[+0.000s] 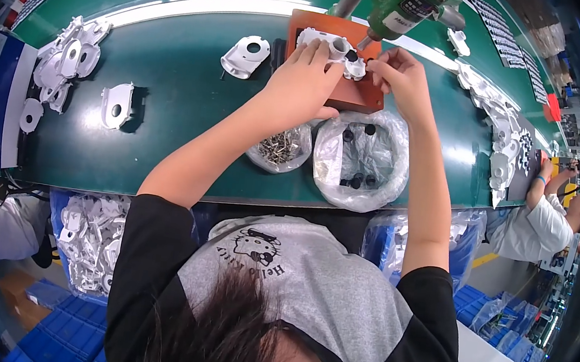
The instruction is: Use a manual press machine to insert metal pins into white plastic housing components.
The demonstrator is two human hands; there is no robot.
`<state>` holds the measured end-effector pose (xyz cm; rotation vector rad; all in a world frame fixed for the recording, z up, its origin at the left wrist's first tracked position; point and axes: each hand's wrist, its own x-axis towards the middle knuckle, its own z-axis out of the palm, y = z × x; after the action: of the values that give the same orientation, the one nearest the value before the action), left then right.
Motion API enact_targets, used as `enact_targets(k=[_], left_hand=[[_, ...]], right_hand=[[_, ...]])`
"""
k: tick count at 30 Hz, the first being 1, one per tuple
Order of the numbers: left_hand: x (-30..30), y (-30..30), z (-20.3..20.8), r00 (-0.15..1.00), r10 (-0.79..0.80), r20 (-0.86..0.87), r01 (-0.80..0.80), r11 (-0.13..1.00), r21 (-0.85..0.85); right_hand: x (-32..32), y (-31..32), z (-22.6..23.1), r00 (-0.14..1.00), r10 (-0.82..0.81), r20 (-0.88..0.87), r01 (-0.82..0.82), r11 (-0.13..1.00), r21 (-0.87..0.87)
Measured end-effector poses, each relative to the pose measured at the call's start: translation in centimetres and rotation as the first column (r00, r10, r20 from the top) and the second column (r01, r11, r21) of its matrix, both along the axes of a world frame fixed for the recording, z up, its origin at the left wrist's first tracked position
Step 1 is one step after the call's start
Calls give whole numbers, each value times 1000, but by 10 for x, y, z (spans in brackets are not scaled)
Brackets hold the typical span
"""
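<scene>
An orange block-like fixture [346, 96] stands at the far middle of the bench, holding a white plastic housing [313, 37] with a round collar. My left hand [302, 82] lies over the housing's left part, fingers stretched out and pressing on it. A small black part [351, 56] sits in the housing, right of the collar. My right hand [403, 79] is at the fixture's right side, thumb and forefinger pinched close to the housing's right end. Something small and dark shows at those fingertips, too small to name. Just above is the tip of a green machine head [402, 15].
Nearer me are a bag-lined bowl of screws [281, 146] and a bag-lined container [397, 166] with several black parts. Loose white housings [245, 57] lie on the left; more are piled at both sides [501, 144]. A co-worker [540, 217] sits at the right.
</scene>
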<state>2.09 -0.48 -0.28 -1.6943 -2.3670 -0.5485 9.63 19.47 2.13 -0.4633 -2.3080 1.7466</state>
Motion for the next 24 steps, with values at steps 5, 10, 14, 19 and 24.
enact_targets(k=[5, 10, 14, 19, 24], left_hand=[[1, -1, 2, 1000, 1, 4, -1, 1000, -4], [-1, 0, -3, 999, 5, -33, -3, 998, 67], [-1, -1, 0, 1000, 5, -8, -4, 999, 39], [-1, 2, -2, 999, 2, -34, 1, 998, 67], [0, 0, 2, 1000, 1, 2, -1, 1000, -3]], right_hand=[[-8, -3, -7, 990, -105, -91, 55, 898, -437], [-2, 5, -11, 995, 12, -99, -30, 983, -182], [0, 0, -6, 981, -2, -194, -48, 966, -254], [-9, 14, -6, 988, 69, -137, -99, 970, -224], [-16, 9, -1, 993, 98, -68, -112, 960, -258]])
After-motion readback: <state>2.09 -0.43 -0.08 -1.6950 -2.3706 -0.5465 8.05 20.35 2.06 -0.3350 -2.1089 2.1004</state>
